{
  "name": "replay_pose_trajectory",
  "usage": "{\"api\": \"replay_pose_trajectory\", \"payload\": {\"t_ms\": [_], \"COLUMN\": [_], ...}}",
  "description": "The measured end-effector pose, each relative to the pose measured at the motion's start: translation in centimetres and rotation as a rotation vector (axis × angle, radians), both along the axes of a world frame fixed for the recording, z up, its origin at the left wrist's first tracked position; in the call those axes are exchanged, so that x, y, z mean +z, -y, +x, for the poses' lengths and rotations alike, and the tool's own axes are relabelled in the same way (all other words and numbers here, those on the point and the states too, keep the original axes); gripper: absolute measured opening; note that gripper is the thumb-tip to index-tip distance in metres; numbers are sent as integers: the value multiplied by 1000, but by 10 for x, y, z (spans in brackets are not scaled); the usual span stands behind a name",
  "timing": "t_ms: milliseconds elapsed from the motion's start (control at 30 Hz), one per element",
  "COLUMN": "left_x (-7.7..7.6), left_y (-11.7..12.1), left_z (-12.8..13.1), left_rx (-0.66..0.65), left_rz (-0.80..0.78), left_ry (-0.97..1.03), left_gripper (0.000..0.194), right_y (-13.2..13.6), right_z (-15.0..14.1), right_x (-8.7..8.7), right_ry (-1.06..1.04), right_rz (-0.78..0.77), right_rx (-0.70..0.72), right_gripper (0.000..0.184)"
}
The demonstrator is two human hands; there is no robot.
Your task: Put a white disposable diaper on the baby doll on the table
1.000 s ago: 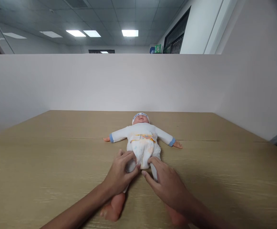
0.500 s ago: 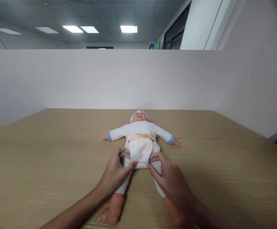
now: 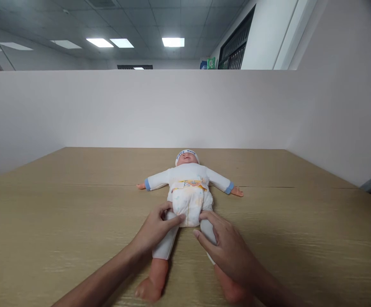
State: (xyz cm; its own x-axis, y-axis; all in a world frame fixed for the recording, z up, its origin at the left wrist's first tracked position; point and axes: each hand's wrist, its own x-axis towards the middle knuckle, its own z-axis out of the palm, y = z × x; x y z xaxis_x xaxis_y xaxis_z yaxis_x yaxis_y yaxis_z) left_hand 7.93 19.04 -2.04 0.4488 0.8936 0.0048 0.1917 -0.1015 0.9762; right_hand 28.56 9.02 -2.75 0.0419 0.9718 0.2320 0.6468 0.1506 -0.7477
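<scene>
A baby doll (image 3: 188,187) lies on its back in the middle of the frame, on a light wooden tabletop (image 3: 60,221), head toward the upper part of the picture and feet toward the lower edge. Its 2 arms are spread wide to left and right, in white sleeves with blue cuffs, and it wears a white cap (image 3: 187,154) with lettering too small to read. A diaper (image 3: 190,204) with a yellow patterned waistband is wrapped around its middle, over white clothing.

The left hand (image 3: 155,232) comes in from the lower left of the frame and rests at the diaper's lower left edge, where the doll's thigh begins. Its grip is partly closed: the thumb (image 3: 175,220) presses against the diaper's lower corner while the fingers curl over the leg opening (whether fabric is actually pinched between them cannot be told from here). The right hand (image 3: 226,247) comes in from the lower right and lies over the doll's other thigh, fingers loosely spread and bent, the index fingertip (image 3: 204,214) touching the diaper's lower right edge. Its grip is open, laid on rather than clamped.

Below the left hand, a white trouser leg (image 3: 165,245) ends at a bare foot (image 3: 148,288) near the bottom edge of the frame; the other foot is mostly covered by the right wrist.

A plain white partition (image 3: 108,111) stands behind the tabletop, with ceiling lights (image 3: 172,42) above it at the top of the frame.
</scene>
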Motion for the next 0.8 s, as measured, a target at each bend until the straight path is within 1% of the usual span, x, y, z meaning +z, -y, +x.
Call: {"api": "replay_pose_trajectory", "payload": {"t_ms": [167,300,400,467,567,667,800], "left_x": [4,-1,-5,-4,2,7,9], "left_y": [4,4,2,2,3,4,5], "left_z": [-2,-4,-5,-4,-4,-3,-3], "left_rx": [-15,16,-34,-72,-97,-103,-99], "left_rz": [-70,-73,-68,-49,5,40,-30], "left_ry": [96,89,131,135,33,-48,20], "left_gripper": [48,47,46,47,47,47,48], "right_y": [1,2,0,-3,-7,-9,-10], "right_z": [-2,-1,0,0,-1,1,10], "right_x": [0,-2,-2,-1,-2,-3,1], "right_ry": [-13,-24,-28,-28,-57,-117,-158], "right_rz": [25,80,39,-12,-58,-48,-61], "right_rx": [-12,-38,-40,-56,-118,-168,-235], "right_gripper": [18,18,20,21,25,33,39]}}
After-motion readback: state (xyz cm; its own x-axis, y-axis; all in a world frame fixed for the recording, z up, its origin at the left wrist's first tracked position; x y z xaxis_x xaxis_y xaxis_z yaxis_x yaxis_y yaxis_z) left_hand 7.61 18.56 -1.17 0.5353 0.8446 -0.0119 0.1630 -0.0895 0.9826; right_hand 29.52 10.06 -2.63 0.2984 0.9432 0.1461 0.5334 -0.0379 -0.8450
